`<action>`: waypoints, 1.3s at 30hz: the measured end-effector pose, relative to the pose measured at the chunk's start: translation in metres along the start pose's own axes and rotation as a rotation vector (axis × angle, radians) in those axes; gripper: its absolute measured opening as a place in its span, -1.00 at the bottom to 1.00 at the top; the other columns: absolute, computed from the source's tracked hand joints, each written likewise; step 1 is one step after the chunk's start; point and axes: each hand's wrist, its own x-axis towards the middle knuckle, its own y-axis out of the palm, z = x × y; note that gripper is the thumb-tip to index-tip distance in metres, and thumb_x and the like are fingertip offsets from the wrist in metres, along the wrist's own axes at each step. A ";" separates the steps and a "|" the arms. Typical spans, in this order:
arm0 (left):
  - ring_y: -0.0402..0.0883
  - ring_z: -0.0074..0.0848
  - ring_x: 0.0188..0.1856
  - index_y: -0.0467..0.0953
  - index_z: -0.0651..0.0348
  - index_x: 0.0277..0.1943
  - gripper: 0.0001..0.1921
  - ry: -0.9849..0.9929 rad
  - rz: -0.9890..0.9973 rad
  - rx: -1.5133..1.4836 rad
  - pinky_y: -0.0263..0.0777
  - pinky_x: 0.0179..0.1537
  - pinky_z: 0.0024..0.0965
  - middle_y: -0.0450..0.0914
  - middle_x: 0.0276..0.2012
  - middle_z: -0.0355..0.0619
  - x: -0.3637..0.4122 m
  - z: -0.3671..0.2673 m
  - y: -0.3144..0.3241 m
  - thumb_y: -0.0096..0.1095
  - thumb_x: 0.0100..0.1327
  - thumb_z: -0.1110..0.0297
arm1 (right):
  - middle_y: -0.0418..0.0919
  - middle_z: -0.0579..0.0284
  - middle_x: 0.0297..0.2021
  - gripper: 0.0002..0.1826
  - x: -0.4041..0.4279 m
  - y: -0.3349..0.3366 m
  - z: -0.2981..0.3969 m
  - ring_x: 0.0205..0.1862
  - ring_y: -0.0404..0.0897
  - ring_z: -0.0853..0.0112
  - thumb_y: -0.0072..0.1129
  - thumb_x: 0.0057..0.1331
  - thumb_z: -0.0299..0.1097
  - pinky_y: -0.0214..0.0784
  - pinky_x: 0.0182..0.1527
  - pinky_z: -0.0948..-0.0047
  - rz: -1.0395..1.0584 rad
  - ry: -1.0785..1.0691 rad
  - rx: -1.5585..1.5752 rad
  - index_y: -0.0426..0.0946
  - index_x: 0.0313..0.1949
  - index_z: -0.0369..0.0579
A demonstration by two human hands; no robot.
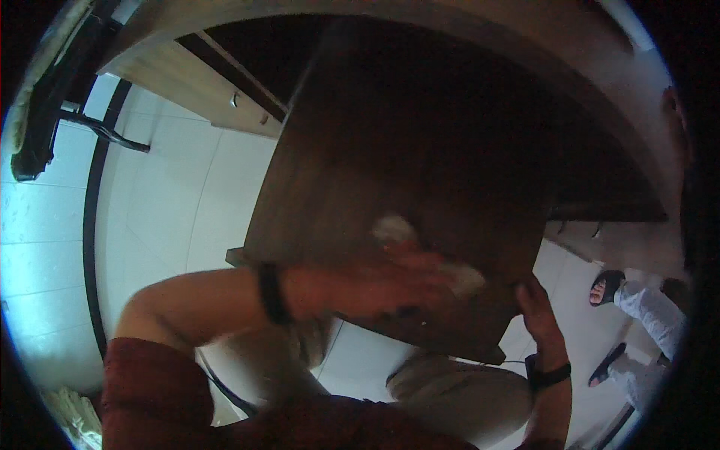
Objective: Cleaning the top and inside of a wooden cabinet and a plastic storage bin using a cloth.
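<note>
A large dark wooden panel (360,185) slopes away before me, its near edge above my knees. My left hand (394,278), blurred, reaches across its lower part and holds a pale, soft-looking piece, perhaps a cloth or pad (468,280), against the surface. Another pale patch shows past the fingers; whether it belongs to the same piece cannot be told. At the panel's right edge is my right hand (538,315), with fingertips over the face and the rest of the hand beside the edge. Both wrists wear black bands.
Wooden drawer fronts with small metal handles (234,99) stand behind the panel. A curved wooden edge (360,8) spans the top. At the left is a black metal leg (121,138) on a tiled floor. Another person's sandalled feet (606,288) are at the right.
</note>
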 end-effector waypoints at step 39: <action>0.13 -0.08 0.35 0.28 0.17 0.28 -0.35 -0.018 0.377 0.371 0.09 0.33 -0.10 0.08 0.40 -0.02 0.104 0.005 -0.012 0.10 0.02 0.56 | 0.56 0.12 -0.22 -0.22 0.008 -0.009 0.009 -0.31 0.49 0.45 -0.23 0.36 0.27 0.41 -0.33 0.47 -0.037 0.151 0.133 0.24 0.23 -0.24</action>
